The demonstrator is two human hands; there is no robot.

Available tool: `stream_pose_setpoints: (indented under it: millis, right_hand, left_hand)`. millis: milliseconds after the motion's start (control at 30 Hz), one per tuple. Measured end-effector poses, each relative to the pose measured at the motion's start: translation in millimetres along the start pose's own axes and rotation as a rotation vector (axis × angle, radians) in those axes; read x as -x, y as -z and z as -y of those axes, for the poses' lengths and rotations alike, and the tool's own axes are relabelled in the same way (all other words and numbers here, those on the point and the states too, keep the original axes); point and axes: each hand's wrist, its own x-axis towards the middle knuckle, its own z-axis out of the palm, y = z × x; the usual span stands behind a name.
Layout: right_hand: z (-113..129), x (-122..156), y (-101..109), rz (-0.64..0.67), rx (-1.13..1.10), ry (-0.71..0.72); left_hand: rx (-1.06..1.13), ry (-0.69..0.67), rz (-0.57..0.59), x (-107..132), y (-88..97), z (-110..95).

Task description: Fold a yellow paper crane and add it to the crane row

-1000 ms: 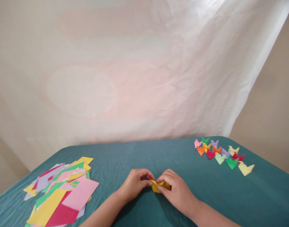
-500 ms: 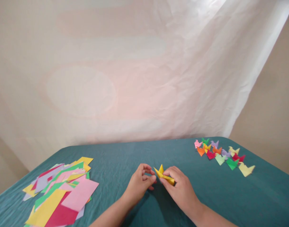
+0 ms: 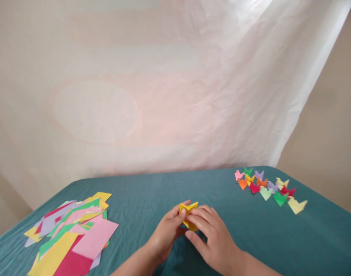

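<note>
L hand (image 3: 167, 231) pinches yel. folded paper (image 3: 189, 208) btwn thumb & fingers, R hand (image 3: 217, 237) fingers touching it, can't tell if gripping.

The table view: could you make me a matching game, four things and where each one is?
Things
1. yellow folded paper
2. loose paper sheets
3. small folded figures
4. pale hanging sheet

Places
A. behind the table
B. between the left hand and right hand
C. on the table's right side
D. on its left side

Pairs: 1-B, 2-D, 3-C, 4-A
</note>
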Motion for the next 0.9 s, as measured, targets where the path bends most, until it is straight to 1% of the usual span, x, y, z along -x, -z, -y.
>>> stream_pose_setpoints:
  millis: [67, 133, 167, 200, 267, 333, 367, 433, 533, 600, 667, 800, 900]
  right_hand:
    - [-2, 0, 4, -0.09, -0.045, -0.016]
    - [-7, -2, 7, -0.17, -0.1, -0.085]
    - [-9, -3, 8, -0.179, -0.137, -0.136]
    - [-12, -4, 9, -0.158, -0.183, -0.192]
    - [-15, -6, 8, -0.052, -0.288, -0.284]
    - [-18, -8, 8, 0.057, -0.366, -0.334]
    - [-19, -8, 7, 0.087, -0.384, -0.349]
    - [-21, -8, 5, 0.105, -0.398, -0.394]
    - [-26, -7, 3, 0.088, -0.491, -0.504]
    - [-29, -6, 1, 0.058, -0.592, -0.559]
    - [-31, -5, 0, 0.034, -0.661, -0.582]
    - [-30, -5, -2, -0.008, -0.691, -0.603]
    - [-27, -5, -3, -0.046, -0.745, -0.625]
  left_hand:
    - [-0.083, 0.016, 0.01, -3, 2.3, -2]
    - [-0.19, 0.031, 0.049, -3, 2.2, -5]
    - [-0.24, 0.033, 0.08, -2, 1.3, -7]
    - [-0.284, 0.036, 0.114, -1, 0.0, -9]
    - [-0.358, 0.064, 0.174, 4, -3.2, -13]
    - [-0.419, 0.124, 0.198, 9, -6.3, -16]
    - [-0.44, 0.15, 0.198, 11, -7.4, -18]
    - [-0.461, 0.161, 0.197, 14, -8.5, -21]
    - [-0.417, 0.126, 0.189, 13, -8.8, -24]
    - [-0.347, 0.119, 0.174, 12, -9.3, -23]
    - [-0.305, 0.119, 0.129, 10, -10.6, -19]
    - [-0.327, 0.09, -0.032, 7, -13.4, -12]
    - [-0.348, 0.003, -0.125, 5, -13.1, -12]
